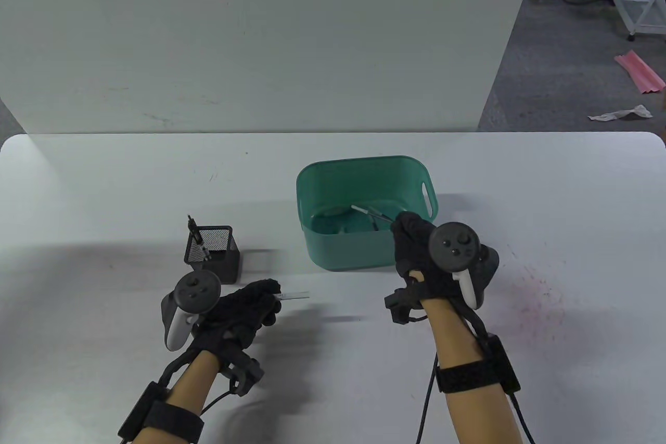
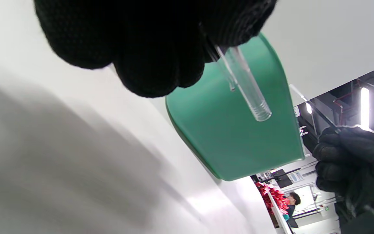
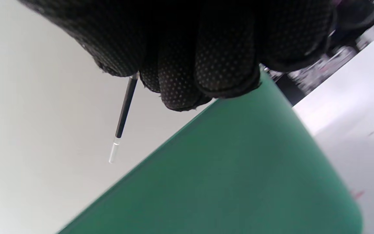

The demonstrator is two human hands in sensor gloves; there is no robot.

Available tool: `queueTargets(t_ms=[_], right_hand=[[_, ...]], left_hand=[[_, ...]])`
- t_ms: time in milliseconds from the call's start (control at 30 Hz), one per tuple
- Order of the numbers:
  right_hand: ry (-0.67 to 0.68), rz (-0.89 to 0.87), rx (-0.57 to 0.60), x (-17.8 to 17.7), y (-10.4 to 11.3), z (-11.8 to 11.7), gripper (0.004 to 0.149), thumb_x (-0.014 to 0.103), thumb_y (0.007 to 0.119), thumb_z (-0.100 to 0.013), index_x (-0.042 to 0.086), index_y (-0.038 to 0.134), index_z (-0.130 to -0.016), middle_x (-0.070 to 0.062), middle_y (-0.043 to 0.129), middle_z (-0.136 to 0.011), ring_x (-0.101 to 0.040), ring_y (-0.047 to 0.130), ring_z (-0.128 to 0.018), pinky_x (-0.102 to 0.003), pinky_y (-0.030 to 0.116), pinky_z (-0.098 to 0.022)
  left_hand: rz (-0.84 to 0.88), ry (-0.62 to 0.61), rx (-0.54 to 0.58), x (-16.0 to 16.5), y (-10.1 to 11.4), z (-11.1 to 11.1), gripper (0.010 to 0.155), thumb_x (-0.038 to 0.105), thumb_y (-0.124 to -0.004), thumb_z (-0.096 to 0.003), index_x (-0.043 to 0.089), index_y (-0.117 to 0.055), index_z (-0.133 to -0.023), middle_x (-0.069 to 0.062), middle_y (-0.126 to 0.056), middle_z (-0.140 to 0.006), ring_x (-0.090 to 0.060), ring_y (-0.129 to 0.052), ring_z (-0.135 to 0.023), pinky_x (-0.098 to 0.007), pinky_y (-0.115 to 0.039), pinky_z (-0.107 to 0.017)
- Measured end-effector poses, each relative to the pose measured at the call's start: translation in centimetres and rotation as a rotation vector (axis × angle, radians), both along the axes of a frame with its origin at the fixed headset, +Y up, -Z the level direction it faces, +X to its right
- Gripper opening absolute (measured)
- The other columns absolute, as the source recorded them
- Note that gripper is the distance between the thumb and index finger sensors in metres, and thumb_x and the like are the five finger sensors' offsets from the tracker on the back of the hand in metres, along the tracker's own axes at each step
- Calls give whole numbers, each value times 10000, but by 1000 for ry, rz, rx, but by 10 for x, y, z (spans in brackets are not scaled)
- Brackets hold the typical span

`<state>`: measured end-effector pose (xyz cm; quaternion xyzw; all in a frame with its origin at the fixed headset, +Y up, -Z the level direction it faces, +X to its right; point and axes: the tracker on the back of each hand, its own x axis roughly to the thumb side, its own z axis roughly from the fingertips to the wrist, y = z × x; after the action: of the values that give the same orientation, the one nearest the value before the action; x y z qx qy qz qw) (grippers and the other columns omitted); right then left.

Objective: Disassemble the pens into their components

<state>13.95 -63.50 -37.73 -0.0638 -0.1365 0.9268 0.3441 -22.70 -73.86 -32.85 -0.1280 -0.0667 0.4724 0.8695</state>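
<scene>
Gripping clear barrel [image 2: 243,87], left hand [image 1: 244,311]; right hand [image 1: 416,249] pinching refill [image 3: 122,117]; white table [image 1: 104,194].

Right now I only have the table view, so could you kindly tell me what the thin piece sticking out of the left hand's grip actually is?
Observer: In the left wrist view, the left hand holds a clear plastic pen barrel, hollow, with screw threads at its open end.
Operator: Thank you. And what is the right hand holding over the bin?
Observer: The right wrist view shows the right hand pinching a thin black ink refill with a clear end section.
Operator: Is the refill touching the green plastic bin?
Observer: No, in that view the refill hangs clear of the green plastic bin.
</scene>
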Motion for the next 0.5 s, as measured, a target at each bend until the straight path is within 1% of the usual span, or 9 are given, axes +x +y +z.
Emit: queueTargets(t_ms=[33, 133, 300, 367, 400, 500], right_hand=[[-31, 20, -19, -4, 3, -7, 404, 358, 749, -595, 103, 807, -903, -129, 932, -709, -289, 928, -534, -529, 791, -468], [-67, 41, -90, -15, 9, -21, 407, 359, 748, -599, 95, 804, -904, -133, 930, -704, -291, 923, -524, -528, 787, -457], [-134, 240, -160, -43, 16, -47, 407, 364, 750, -599, 92, 809, -897, -128, 934, -690, -287, 922, -512, -523, 788, -449], [-159, 323, -223, -52, 16, -57, 405, 369, 748, -601, 99, 806, -899, -125, 930, -694, -284, 916, -514, -524, 783, -457], [-167, 356, -234, -56, 16, -62, 407, 372, 747, -601, 104, 802, -903, -122, 929, -704, -287, 915, -530, -525, 782, -466], [-177, 370, -250, -62, 16, -71, 410, 374, 750, -600, 110, 801, -910, -124, 925, -722, -295, 913, -548, -532, 778, -480]], left_hand=[[-18, 8, 3, -1, -1, -1, 472, 383, -726, -532, 263, -730, -988, -75, -924, -882, -216, -1049, -650, -511, -859, -539], [-51, 31, 10, -3, -1, -1, 476, 392, -723, -532, 253, -730, -988, -72, -924, -877, -213, -1047, -650, -511, -858, -541], [-40, 46, 22, -5, 3, 3, 476, 402, -736, -529, 244, -744, -978, -80, -932, -859, -220, -1050, -637, -517, -857, -533], [-34, 48, 35, -4, 6, 5, 476, 403, -740, -527, 244, -746, -976, -80, -935, -856, -222, -1051, -634, -519, -857, -530], [-33, 45, 44, -4, 8, 6, 476, 404, -741, -527, 246, -746, -976, -79, -936, -856, -220, -1052, -633, -519, -858, -529], [-24, 35, 55, -3, 12, 7, 474, 404, -743, -527, 247, -748, -975, -79, -937, -855, -221, -1053, -632, -519, -858, -529]])
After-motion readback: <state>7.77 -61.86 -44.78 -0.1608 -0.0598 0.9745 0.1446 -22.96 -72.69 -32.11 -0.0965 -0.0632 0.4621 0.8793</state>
